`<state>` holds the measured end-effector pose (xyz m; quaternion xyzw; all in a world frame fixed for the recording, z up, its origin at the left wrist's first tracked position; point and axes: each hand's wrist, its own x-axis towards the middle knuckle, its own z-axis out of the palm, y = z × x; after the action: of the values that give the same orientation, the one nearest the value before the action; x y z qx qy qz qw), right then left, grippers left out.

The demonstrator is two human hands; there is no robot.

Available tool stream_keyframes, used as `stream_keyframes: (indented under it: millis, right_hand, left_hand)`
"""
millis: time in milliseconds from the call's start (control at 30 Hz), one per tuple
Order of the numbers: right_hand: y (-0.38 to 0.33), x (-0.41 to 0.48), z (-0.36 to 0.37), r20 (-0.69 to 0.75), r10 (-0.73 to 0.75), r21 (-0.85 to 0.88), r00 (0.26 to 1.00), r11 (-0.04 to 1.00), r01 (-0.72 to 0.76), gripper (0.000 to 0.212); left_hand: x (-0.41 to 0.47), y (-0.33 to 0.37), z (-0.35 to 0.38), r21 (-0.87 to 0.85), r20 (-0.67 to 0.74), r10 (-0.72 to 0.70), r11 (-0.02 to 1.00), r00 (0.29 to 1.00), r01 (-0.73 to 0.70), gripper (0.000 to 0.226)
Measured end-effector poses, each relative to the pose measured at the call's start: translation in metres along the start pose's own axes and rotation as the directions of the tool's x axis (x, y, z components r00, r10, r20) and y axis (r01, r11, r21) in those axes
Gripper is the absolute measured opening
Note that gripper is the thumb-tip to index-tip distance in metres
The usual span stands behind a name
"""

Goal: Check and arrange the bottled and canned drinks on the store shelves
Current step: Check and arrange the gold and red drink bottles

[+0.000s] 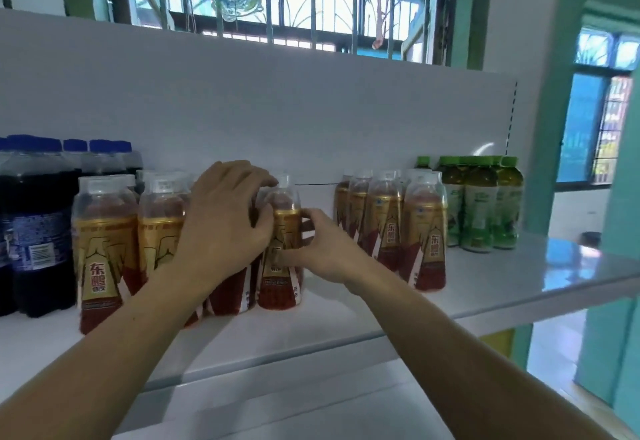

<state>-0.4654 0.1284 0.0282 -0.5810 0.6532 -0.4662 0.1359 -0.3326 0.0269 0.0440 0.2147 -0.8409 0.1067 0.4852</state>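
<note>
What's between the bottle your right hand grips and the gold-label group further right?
Head view: only the right hand gripping the held bottle; otherwise bare shelf up to the right group.

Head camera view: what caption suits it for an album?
A left hand and right hand grip a gold-labelled bottle on a white shelf, between dark soda bottles and green-capped bottles.

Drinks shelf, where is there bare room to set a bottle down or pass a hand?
Widest bare patch: shelf right of the green tea bottles, out to its end. A narrower gap lies between the gripped bottle and the right gold-label group, though the right hand sits there. Crowded on the left: cola bottles against gold-label bottles.
</note>
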Motion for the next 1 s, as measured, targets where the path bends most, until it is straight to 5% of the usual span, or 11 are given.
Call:
stream_keyframes:
  millis: [133, 233, 300, 400, 500, 733, 867, 933, 1000]
  right_hand:
    - [0.004, -0.006, -0.040, -0.193, -0.080, -0.373, 0.978, 0.928, 0.002, 0.055]
    - [0.015, -0.011, -0.082, -0.461, -0.280, -0.527, 0.842, 0.850, -0.006, 0.041]
    - [0.031, -0.011, -0.110, -0.580, -0.311, -0.544, 0.753, 0.836, -0.074, 0.053]
    - [0.064, -0.009, -0.139, -0.609, -0.127, -0.477, 0.783, 0.847, -0.233, 0.087]
    - [0.098, -0.007, -0.146, -0.493, 0.004, -0.367, 0.870, 0.906, -0.212, 0.106]
    - [0.114, -0.005, -0.155, -0.391, -0.005, -0.169, 0.920, 0.983, -0.066, 0.060]
    - [0.093, 0.008, -0.152, -0.362, -0.090, 0.082, 0.928, 0.988, 0.128, 0.052]
    - [0.084, 0.021, -0.143, -0.331, -0.104, 0.236, 0.938, 0.953, 0.189, 0.047]
    - [0.075, 0.037, -0.132, -0.304, -0.126, 0.318, 0.944, 0.921, 0.225, 0.047]
  left_hand:
    - [0.000, 0.037, 0.002, -0.070, -0.010, 0.071, 0.995, 0.997, -0.072, 0.029]
    - [-0.001, 0.066, 0.019, -0.274, 0.158, 0.053, 0.962, 0.986, -0.008, 0.030]
    - [0.001, 0.081, 0.041, -0.336, 0.329, 0.043, 0.939, 0.943, 0.074, 0.032]
    - [0.005, 0.098, 0.076, -0.396, 0.514, -0.028, 0.879, 0.858, 0.265, 0.035]
    - [0.011, 0.110, 0.105, -0.455, 0.570, -0.100, 0.789, 0.816, 0.414, 0.035]
    - [0.003, 0.114, 0.141, -0.542, 0.658, -0.167, 0.573, 0.735, 0.615, 0.024]
    - [0.009, 0.112, 0.142, -0.627, 0.672, -0.257, 0.301, 0.695, 0.718, 0.030]
    - [0.008, 0.110, 0.140, -0.719, 0.640, -0.251, 0.138, 0.727, 0.681, 0.042]
    - [0.006, 0.113, 0.130, -0.781, 0.569, -0.299, 0.095, 0.766, 0.618, 0.053]
